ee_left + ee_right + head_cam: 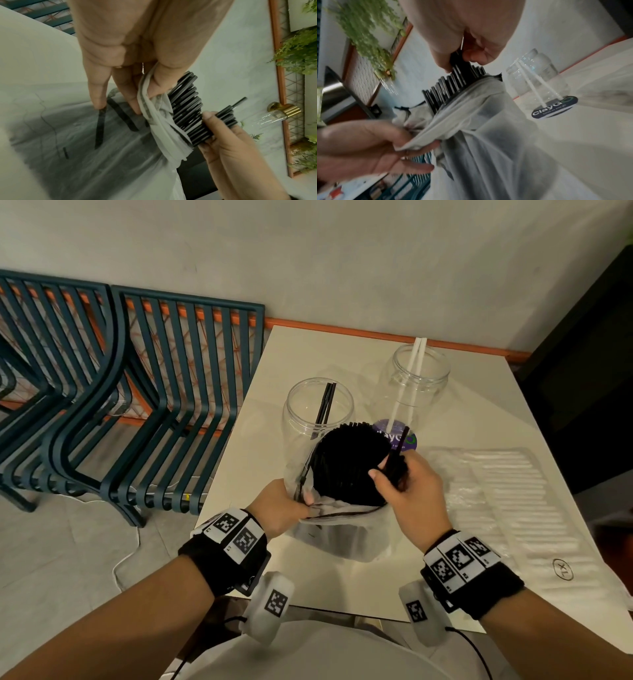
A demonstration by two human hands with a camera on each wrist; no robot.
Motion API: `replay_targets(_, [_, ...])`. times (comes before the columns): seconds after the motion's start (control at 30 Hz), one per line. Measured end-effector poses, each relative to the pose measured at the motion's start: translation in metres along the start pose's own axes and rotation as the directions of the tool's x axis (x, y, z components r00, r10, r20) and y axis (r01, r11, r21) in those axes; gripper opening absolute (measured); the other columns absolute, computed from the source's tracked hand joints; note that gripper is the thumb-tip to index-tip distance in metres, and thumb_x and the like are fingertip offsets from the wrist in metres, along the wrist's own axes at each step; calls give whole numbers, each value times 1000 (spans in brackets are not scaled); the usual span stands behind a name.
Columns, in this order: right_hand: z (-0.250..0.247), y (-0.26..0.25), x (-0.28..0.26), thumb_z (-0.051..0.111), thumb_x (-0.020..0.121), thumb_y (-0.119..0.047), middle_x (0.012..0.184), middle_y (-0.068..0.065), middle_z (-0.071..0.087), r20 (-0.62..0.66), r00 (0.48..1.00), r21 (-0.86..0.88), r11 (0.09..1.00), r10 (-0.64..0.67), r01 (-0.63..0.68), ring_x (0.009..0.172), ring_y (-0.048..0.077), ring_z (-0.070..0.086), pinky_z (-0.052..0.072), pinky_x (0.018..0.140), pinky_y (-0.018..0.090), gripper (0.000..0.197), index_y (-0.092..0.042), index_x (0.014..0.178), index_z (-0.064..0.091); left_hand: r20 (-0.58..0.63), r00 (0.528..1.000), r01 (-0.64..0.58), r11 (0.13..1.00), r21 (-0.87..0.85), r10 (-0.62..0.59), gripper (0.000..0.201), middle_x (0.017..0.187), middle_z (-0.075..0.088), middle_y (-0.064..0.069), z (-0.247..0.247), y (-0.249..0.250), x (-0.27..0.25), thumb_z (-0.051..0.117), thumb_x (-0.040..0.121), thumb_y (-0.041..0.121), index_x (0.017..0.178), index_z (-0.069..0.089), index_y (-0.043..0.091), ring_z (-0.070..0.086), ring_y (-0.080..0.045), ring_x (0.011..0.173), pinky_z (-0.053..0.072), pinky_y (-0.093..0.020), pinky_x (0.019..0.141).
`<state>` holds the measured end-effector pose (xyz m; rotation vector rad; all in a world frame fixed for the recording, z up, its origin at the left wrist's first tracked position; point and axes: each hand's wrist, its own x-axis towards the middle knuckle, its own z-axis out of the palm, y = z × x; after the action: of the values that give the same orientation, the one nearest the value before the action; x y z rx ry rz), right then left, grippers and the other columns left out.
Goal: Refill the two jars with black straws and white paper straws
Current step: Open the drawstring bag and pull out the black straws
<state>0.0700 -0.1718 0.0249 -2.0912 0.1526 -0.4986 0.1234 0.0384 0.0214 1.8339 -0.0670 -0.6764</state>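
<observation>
A thick bundle of black straws stands in a translucent plastic bag on the white table. My left hand grips the bag's bunched rim. My right hand pinches a few black straws at the bundle's right side, also in the wrist views. Behind stand two clear jars: the left jar holds a couple of black straws, the right jar a couple of white straws.
A flat pack of white paper straws lies on the table to the right. A round purple sticker sits under the right jar. Two dark green slatted chairs stand left of the table. A wall runs behind.
</observation>
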Motion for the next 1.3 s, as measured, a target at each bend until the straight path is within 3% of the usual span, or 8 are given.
replay_targets(0.1, [3, 8, -5, 78, 77, -19, 103, -5, 45, 21, 999, -188, 982, 29, -24, 79, 0, 49, 44, 75, 14, 36, -15, 106, 57, 2, 1000, -17, 998, 57, 17, 25, 73, 59, -7, 0, -2, 3, 64, 78, -8, 63, 58, 11, 58, -21, 82, 47, -40, 93])
replay_targets(0.27, [8, 5, -9, 82, 64, -47, 141, -5, 23, -4, 995, -21, 995, 98, -99, 130, 14, 33, 29, 108, 25, 100, -33, 142, 22, 14, 999, -46, 990, 132, 44, 9, 76, 59, -14, -1, 1, 4, 62, 80, -6, 73, 62, 1, 57, -21, 79, 48, -42, 88])
replay_targets(0.4, [27, 0, -3, 93, 50, -39, 150, -10, 16, 105, 982, 30, 987, 156, -160, 138, 4, 17, 20, 115, 27, 134, -35, 149, 3, 73, 996, -59, 982, 179, 46, 22, 66, 60, 1, 3, 7, 1, 61, 78, -8, 67, 61, 11, 58, -9, 69, 47, -19, 73])
replay_targets(0.7, [28, 12, 4, 82, 64, -26, 127, -4, 45, 7, 999, 98, 994, -52, 51, 124, 15, 43, 36, 108, 34, 98, -36, 143, 25, 129, 972, -191, 979, -72, 199, 38, 106, 63, -29, 2, 4, -4, 71, 63, 24, 92, 63, 0, 61, -35, 105, 48, -45, 97])
replay_targets(0.87, [26, 41, 7, 79, 58, -53, 127, -5, 42, 96, 995, 6, 999, 40, -41, 121, 20, 43, 44, 100, 47, 60, -50, 111, 51, 174, 985, 12, 995, -99, 6, 37, 110, 70, 1, -13, 5, 7, 74, 70, 39, 105, 66, 29, 61, -16, 110, 45, -40, 101])
replay_targets(0.97, [23, 49, 12, 83, 53, -56, 132, -2, 41, 173, 975, 44, 988, 136, -145, 127, 23, 43, 43, 103, 47, 73, -61, 114, 45, -12, 999, 30, 997, -73, -31, 45, 108, 65, 5, -19, 7, 14, 77, 76, 32, 114, 54, 23, 60, -14, 106, 48, -29, 89])
replay_targets(1.07, [17, 49, 18, 90, 52, -45, 135, -7, 36, 253, 954, -27, 987, 159, -158, 128, 6, 37, 33, 112, 31, 103, -26, 140, 40, -158, 972, -144, 970, 198, 176, 78, 115, 50, 6, -22, 7, 17, 84, 66, 24, 128, 36, 24, 51, -9, 105, 42, -18, 83])
replay_targets(1.3, [28, 41, 17, 94, 51, -27, 130, -6, 33, 370, 909, -47, 981, 193, -189, 116, -2, 34, 32, 104, 19, 117, -25, 146, 26, -2, 945, -291, 841, 457, 328, 95, 131, 51, 4, -8, 11, 25, 84, 61, 37, 140, 32, 26, 49, -15, 121, 41, -27, 96])
